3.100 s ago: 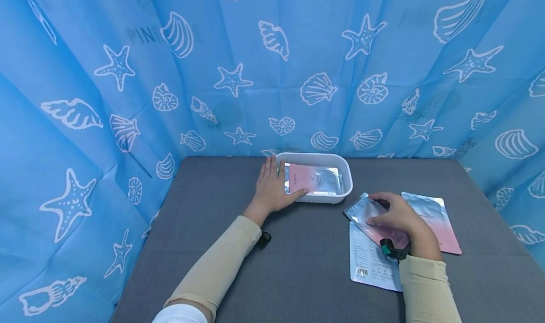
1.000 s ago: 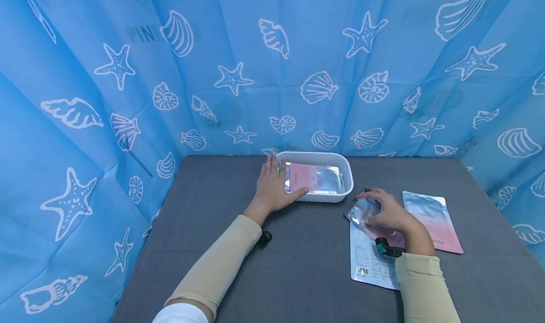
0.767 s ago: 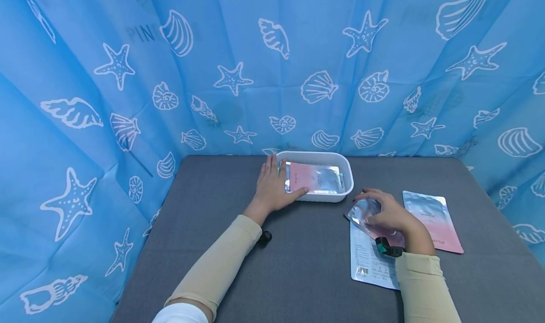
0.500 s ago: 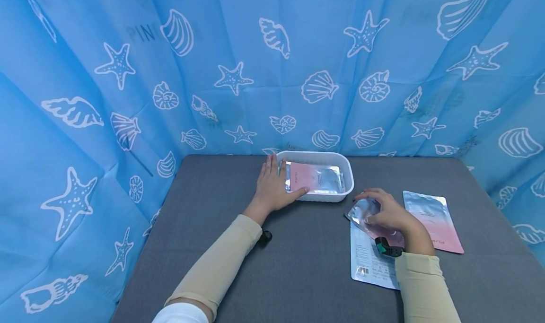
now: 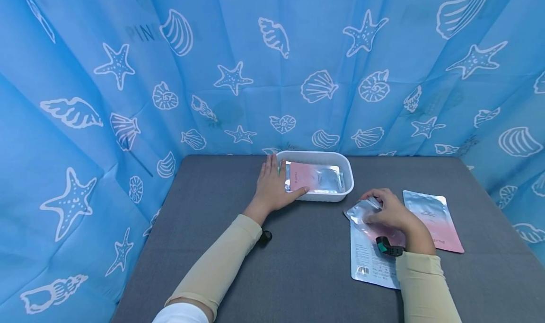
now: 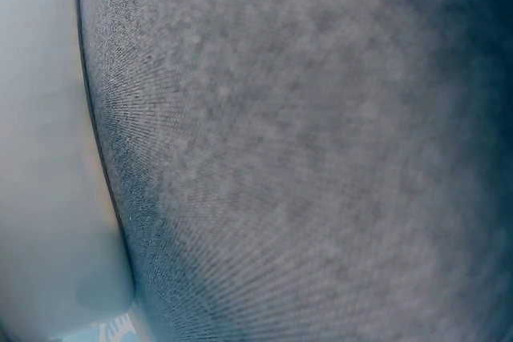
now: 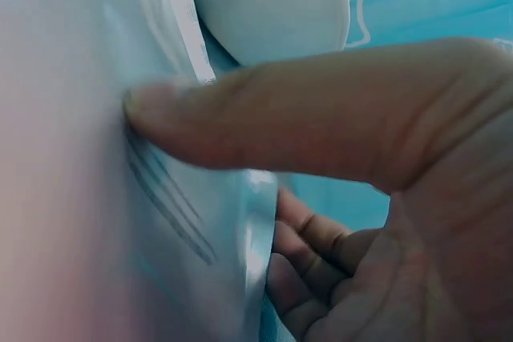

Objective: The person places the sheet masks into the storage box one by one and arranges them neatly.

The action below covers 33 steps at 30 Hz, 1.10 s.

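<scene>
My left hand (image 5: 272,183) lies with straight, spread fingers over the left end of a white plastic basket (image 5: 348,181). Inside it lies a pink and silver foil pouch (image 5: 315,178), with more packets partly hidden beneath. My right hand (image 5: 391,213) pinches another pink and silver foil pouch (image 5: 359,213), whose upper edge bends under the fingers. In the right wrist view, the thumb (image 7: 232,118) presses the pouch's face while the other fingers are at its edge and behind. Below that pouch, a second pouch (image 5: 370,266) lies printed back side up, partly covered by it.
Right of my right hand, another pink and silver pouch (image 5: 432,219) lies on the grey cloth-covered table (image 5: 298,266). A blue curtain (image 5: 272,77) with shell and starfish prints hangs behind and along both sides of the table.
My right hand has shifted slightly left since the oldest frame, bending the pouch's upper part. In the last half second its fingertips have drawn back rightward along the pouch's edge. My left hand stays put.
</scene>
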Each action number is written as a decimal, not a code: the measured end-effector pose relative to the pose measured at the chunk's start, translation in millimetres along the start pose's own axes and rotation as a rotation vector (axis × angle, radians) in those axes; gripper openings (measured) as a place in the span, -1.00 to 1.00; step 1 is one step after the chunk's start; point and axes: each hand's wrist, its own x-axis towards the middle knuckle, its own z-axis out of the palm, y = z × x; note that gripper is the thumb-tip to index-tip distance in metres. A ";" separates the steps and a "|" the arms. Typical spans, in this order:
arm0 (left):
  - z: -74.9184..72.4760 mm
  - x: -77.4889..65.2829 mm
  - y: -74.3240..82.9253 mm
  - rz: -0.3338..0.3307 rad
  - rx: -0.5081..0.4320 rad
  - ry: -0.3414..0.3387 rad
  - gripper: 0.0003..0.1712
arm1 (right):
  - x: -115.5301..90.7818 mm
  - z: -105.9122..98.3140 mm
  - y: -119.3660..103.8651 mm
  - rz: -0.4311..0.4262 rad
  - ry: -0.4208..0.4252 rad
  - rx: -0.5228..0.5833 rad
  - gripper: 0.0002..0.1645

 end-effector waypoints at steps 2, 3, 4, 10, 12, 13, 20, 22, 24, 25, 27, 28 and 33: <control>0.0 0.1 0.1 0.000 0.003 0.000 0.43 | -0.5 -1.4 0.5 0.012 0.004 -0.004 -0.31; 0.1 0.3 0.1 0.001 0.006 0.002 0.43 | -0.7 -2.0 0.9 0.021 0.005 -0.004 -0.31; 0.4 0.5 -0.1 0.002 0.009 0.004 0.43 | -0.9 -2.6 1.2 0.032 0.006 -0.001 -0.32; 2.0 1.8 -0.3 0.000 0.007 0.007 0.42 | -3.5 -4.3 -0.1 0.067 -0.012 0.033 -0.39; 2.3 1.8 -0.4 -0.003 0.005 0.005 0.42 | -3.8 -4.3 -0.6 0.054 -0.013 0.035 -0.42; 2.3 1.8 -0.5 -0.004 0.006 0.005 0.42 | -3.9 -3.9 -1.1 0.046 -0.009 0.034 -0.45; 1.3 0.4 0.4 -0.006 0.022 0.017 0.41 | -4.5 -5.2 -2.3 -0.031 -0.027 0.087 -0.84; 0.6 -0.1 1.0 -0.005 0.022 0.017 0.41 | -4.6 -5.8 -2.7 -0.045 -0.034 0.086 -0.89; 0.4 -0.3 1.2 -0.004 0.021 0.016 0.40 | -4.3 -6.3 -2.6 -0.050 -0.034 0.068 -0.86; 0.3 -0.3 1.3 -0.003 0.023 0.015 0.40 | -4.3 -6.7 -2.8 -0.052 -0.034 0.061 -0.84; -0.1 -0.4 1.4 -0.003 0.025 0.013 0.40 | -4.1 -7.5 -3.5 -0.057 -0.026 0.045 -0.82; -0.4 -0.5 1.5 -0.004 0.023 0.011 0.40 | -4.1 -8.1 -3.7 -0.059 -0.019 0.038 -0.81; -0.9 -0.7 1.7 -0.007 0.011 0.006 0.40 | -5.2 -12.1 -5.5 -0.059 0.058 0.019 -0.78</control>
